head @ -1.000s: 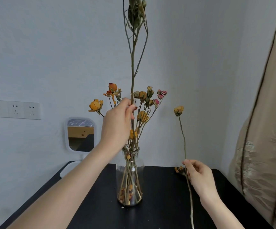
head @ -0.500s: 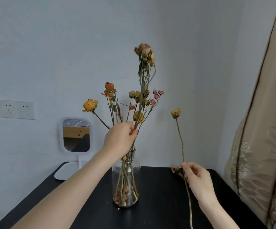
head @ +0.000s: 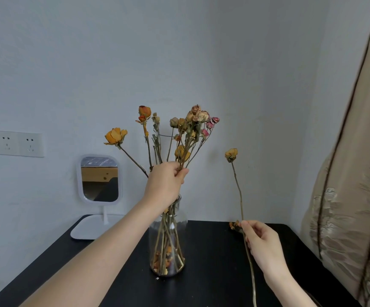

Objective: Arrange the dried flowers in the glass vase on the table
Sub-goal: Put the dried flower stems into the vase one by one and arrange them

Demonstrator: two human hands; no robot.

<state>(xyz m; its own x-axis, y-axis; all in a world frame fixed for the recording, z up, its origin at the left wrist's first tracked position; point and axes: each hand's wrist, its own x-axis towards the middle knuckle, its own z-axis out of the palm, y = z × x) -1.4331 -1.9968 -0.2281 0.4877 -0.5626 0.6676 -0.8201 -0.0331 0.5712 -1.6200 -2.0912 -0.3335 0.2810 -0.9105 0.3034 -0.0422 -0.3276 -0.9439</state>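
A clear glass vase stands on the black table, holding several dried flowers in yellow, orange and pink. My left hand is just above the vase mouth, pinching a dried stem whose pale heads sit level with the bunch. My right hand is to the right of the vase, holding a single long-stemmed yellow dried flower upright. A few dried bits lie on the table behind that hand.
A small white-framed mirror on a white base stands at the table's back left corner. A wall socket plate is on the left wall. A beige patterned curtain hangs along the right side.
My left hand has lowered the tall stem down into the vase, so its heads dropped from above the frame to the level of the bunch. My right hand stayed about where it was.
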